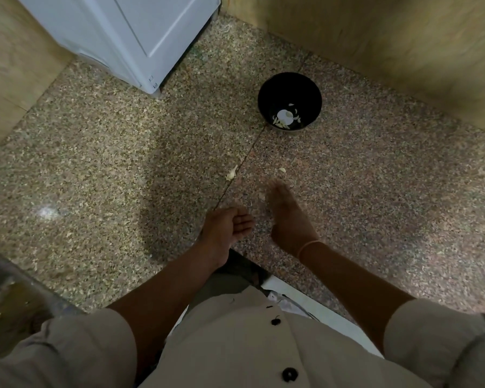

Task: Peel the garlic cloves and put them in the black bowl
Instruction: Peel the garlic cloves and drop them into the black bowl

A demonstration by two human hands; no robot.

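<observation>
The right hand (287, 214), blurred but apparently open-fingered, nears a garlic piece (282, 170) at mid-frame; it should pinch cleanly. The left hand (227, 228) lies open and empty. The black bowl (269, 91) sits at upper right.

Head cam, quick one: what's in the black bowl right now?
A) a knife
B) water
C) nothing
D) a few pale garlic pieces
D: pale garlic pieces lie at the bottom of the black bowl, which stands on the speckled counter; whether they are cloves or peel is too small to tell.
</observation>
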